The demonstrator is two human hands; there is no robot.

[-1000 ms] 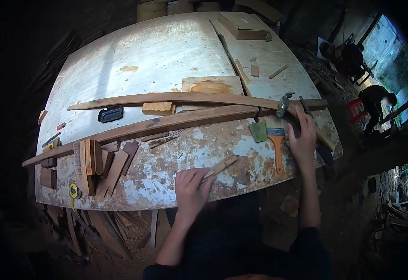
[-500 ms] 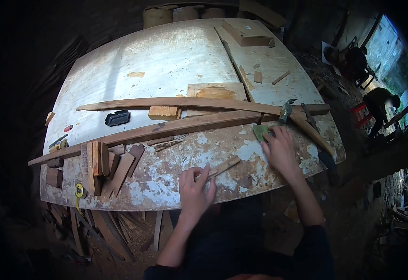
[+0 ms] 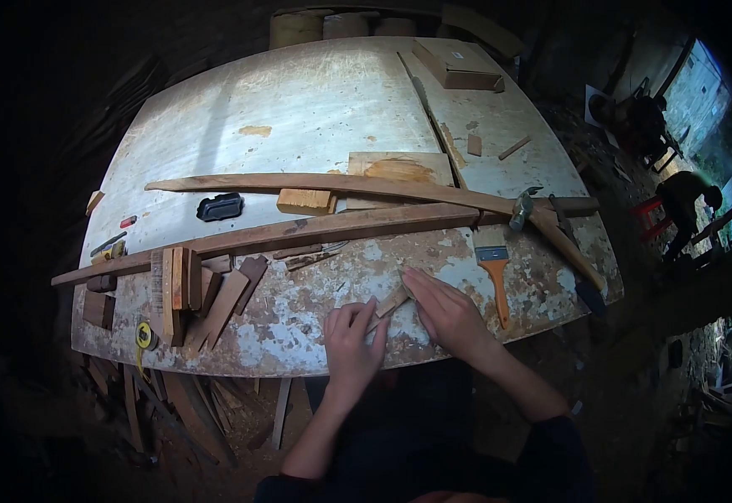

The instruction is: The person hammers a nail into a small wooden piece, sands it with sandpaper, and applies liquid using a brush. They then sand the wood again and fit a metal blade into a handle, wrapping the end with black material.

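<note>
A short wooden strip (image 3: 393, 300) lies slantwise near the front edge of the worktable. My left hand (image 3: 351, 339) grips its near end between thumb and fingers. Over the far end, my right hand (image 3: 450, 314) is closed with the fingers together, pressing the green piece of sandpaper, mostly hidden beneath them, to the wood. Just right of that hand is a flat paintbrush (image 3: 496, 281) with an orange handle. Beyond it, a claw hammer (image 3: 563, 239) rests across the end of a long wooden piece.
Two long wooden pieces, one curved (image 3: 299, 183) and one straighter (image 3: 299, 230), cross the worktable (image 3: 240, 109). Wood blocks (image 3: 183, 281) and a tape measure (image 3: 144, 335) are at left. A black tray (image 3: 219, 207) and cardboard box (image 3: 458, 63) sit farther back. Another person (image 3: 686, 201) is at right.
My right hand has moved left with the green sandpaper, from beside the hammer onto the wooden strip. The paintbrush is now uncovered. My left hand stays on the strip.
</note>
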